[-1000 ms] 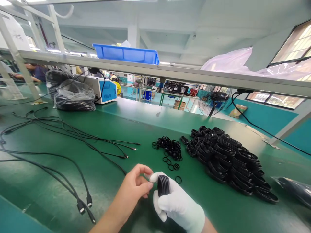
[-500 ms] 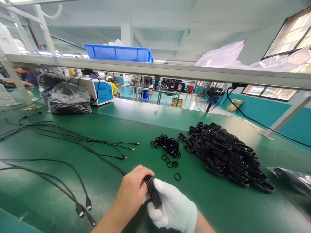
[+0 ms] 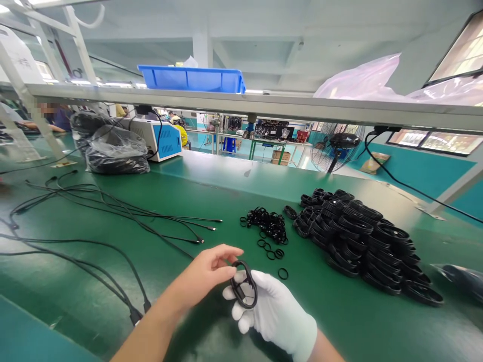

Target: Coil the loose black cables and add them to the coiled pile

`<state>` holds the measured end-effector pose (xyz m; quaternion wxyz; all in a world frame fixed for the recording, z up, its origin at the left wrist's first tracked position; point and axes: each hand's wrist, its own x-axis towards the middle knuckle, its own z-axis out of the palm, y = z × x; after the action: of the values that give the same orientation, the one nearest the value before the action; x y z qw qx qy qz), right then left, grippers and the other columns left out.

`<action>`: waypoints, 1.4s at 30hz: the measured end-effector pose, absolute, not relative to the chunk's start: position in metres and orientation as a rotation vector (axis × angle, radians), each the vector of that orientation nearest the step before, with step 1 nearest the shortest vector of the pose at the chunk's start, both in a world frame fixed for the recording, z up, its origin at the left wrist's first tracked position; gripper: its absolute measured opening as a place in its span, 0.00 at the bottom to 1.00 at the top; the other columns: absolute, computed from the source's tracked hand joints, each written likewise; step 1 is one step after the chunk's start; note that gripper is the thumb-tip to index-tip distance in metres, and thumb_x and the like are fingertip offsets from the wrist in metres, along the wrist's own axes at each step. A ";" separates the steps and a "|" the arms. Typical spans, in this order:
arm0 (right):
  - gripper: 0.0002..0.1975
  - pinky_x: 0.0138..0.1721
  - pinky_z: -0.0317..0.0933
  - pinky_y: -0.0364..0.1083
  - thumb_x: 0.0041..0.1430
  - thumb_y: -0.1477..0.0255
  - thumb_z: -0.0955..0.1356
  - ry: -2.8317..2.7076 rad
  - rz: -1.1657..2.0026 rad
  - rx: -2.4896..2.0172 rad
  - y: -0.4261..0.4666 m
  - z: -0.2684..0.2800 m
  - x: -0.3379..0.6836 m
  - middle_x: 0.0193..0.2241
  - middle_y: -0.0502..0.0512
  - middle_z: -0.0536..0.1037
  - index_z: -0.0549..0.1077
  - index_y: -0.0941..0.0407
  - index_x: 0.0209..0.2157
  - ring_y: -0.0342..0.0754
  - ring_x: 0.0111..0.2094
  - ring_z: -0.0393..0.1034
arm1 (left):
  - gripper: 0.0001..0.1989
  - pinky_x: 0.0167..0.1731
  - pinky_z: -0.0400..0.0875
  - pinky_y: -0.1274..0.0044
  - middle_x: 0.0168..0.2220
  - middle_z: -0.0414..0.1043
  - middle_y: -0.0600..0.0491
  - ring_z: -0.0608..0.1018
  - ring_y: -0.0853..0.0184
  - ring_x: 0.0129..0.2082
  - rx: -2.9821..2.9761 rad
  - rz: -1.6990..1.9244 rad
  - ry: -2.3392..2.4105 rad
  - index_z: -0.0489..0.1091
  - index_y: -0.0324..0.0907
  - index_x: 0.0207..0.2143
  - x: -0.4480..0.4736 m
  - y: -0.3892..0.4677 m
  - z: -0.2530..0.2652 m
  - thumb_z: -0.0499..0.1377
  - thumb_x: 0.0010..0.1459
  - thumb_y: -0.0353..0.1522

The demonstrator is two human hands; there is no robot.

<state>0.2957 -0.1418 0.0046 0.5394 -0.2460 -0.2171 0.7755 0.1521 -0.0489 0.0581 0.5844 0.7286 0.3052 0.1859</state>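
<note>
My right hand [image 3: 275, 306], in a white glove, grips a small coil of black cable [image 3: 253, 296] between thumb and fingers. The coil faces me, and a connector end shows inside its loop. My bare left hand [image 3: 213, 269] is at the coil's upper left, its thumb touching or very close to the rim and its fingers stretched out above. A length of black cable [image 3: 177, 246] runs from the left and disappears behind the left hand. Just beyond the hands lie a single black ring [image 3: 283, 273] and a small heap of black rings [image 3: 267, 223].
A large pile of coiled cables [image 3: 354, 231] stands at right, near a plastic bag [image 3: 458, 281]. Loose cables [image 3: 113, 201] with connectors spread across the green table [image 3: 211, 181] at left. Behind them are a bagged bundle [image 3: 116, 151] and a blue-and-white machine [image 3: 166, 141]. A shelf [image 3: 264, 102] crosses above.
The coil has turned from edge-on to face me, showing its open loop. My left fingers have loosened from around it and stretched out. The view has shifted slightly left.
</note>
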 end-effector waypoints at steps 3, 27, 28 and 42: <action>0.22 0.28 0.64 0.43 0.53 0.61 0.64 -0.388 1.990 -0.495 -0.141 0.005 0.293 0.36 0.61 0.73 0.68 0.65 0.41 0.45 0.29 0.71 | 0.14 0.28 0.63 0.78 0.33 0.71 0.52 0.69 0.71 0.27 1.471 0.348 0.651 0.72 0.39 0.41 0.148 -0.041 0.057 0.57 0.51 0.32; 0.23 0.32 0.65 0.48 0.51 0.56 0.67 -0.789 1.699 -0.898 -0.146 0.015 0.292 0.38 0.55 0.65 0.66 0.58 0.41 0.49 0.37 0.68 | 0.09 0.20 0.64 0.79 0.20 0.65 0.59 0.69 0.71 0.19 1.658 0.322 0.849 0.69 0.39 0.26 0.176 -0.048 0.043 0.61 0.45 0.36; 0.23 0.33 0.64 0.48 0.48 0.59 0.70 -0.805 1.688 -0.927 -0.146 0.016 0.293 0.38 0.55 0.65 0.66 0.57 0.42 0.48 0.37 0.68 | 0.10 0.19 0.64 0.79 0.20 0.65 0.58 0.69 0.71 0.19 1.664 0.327 0.859 0.69 0.39 0.27 0.176 -0.048 0.045 0.61 0.45 0.37; 0.22 0.32 0.64 0.48 0.49 0.60 0.70 -0.763 1.613 -0.998 -0.144 0.015 0.289 0.38 0.59 0.69 0.67 0.60 0.41 0.49 0.36 0.68 | 0.11 0.21 0.58 0.81 0.24 0.61 0.59 0.64 0.72 0.23 1.672 0.354 0.820 0.70 0.40 0.36 0.164 -0.061 0.046 0.56 0.53 0.36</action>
<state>0.2886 -0.1440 0.0150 0.5214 -0.4167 -0.3183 0.6732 0.1636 -0.0609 0.0460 0.5835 0.7163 0.3512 0.1518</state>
